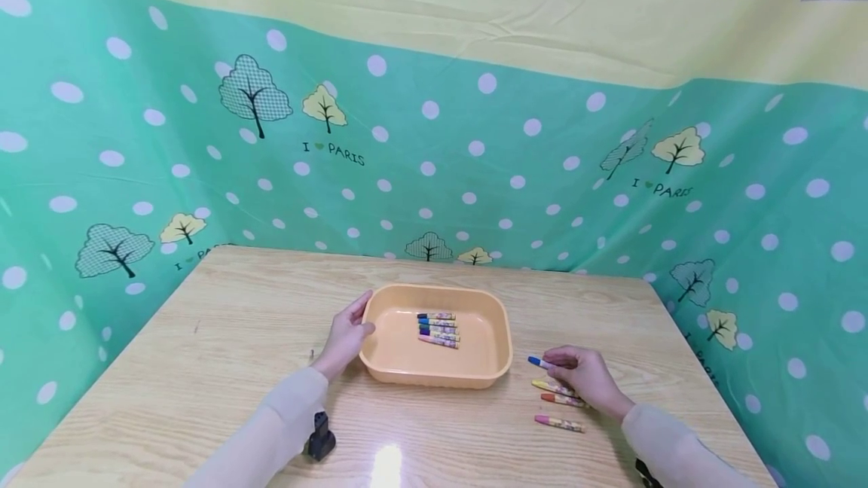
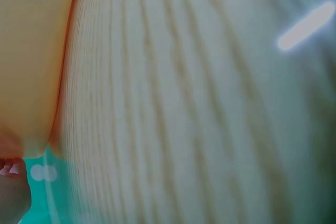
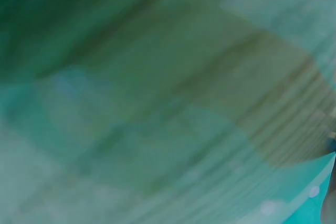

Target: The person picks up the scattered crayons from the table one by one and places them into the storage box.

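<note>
Blue crayon [image 1: 535, 361] – on the right side, just off the tray's right end, pinched in the fingers of my right hand [image 1: 590, 379]. Cannot tell whether it touches the wood or is lifted. Its blue tip points left, toward the tray.

Below it, near my fingers, a yellow crayon [image 1: 548, 385], then a red crayon [image 1: 559, 399]; a pink crayon [image 1: 560, 424] lies nearest me, a little apart, tip also to the left.

The peach tray [image 1: 434, 381]: my left hand [image 1: 344, 337] grips its left end, thumb at the rim. Inside, a row of crayons [image 1: 438, 330] side by side, tips left, the nearest one pink.

All on a wood-grain worktop [image 1: 258, 307] – a green dotted cloth [image 1: 407, 194] with printed trees hangs behind.
</note>
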A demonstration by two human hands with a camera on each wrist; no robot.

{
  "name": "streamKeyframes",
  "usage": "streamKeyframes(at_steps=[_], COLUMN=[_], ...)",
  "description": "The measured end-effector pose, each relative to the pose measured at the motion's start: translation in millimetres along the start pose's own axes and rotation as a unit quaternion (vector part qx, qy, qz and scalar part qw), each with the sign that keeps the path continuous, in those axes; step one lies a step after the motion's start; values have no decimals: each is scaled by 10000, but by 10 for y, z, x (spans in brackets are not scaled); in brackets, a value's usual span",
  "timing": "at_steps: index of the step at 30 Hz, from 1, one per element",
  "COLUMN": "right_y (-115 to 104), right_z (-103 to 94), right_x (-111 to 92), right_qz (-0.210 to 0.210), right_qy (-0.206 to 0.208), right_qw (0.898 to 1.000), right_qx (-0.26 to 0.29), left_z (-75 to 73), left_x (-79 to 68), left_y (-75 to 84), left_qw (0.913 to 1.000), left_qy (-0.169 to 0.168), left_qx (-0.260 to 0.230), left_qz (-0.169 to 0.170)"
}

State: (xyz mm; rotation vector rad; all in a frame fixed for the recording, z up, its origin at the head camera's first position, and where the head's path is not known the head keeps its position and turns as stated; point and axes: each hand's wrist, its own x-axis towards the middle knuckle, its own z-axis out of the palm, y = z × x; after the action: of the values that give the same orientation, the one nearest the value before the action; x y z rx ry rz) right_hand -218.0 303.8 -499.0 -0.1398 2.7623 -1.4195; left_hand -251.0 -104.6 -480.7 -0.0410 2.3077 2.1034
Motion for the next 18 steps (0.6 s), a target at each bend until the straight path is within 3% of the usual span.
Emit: streamKeyframes(at_steps=[6,12,18], right_y=[12,-40,-222], right_z=[-19,-78,-198], right_x=[38,48,69], right_qz=[50,211,-100], right_qy=[79,53,165], right_qw=[9998,9998,9998], right_qx=[-203,18,-5], left_z=[2,12,11], left_x=[-6,9,26], left_y=[4,-12,-27], left_qw=[10000,10000,9999], left_qy=[12,26,92], left_qx=[36,72,138], left_qz=[5,23,-29])
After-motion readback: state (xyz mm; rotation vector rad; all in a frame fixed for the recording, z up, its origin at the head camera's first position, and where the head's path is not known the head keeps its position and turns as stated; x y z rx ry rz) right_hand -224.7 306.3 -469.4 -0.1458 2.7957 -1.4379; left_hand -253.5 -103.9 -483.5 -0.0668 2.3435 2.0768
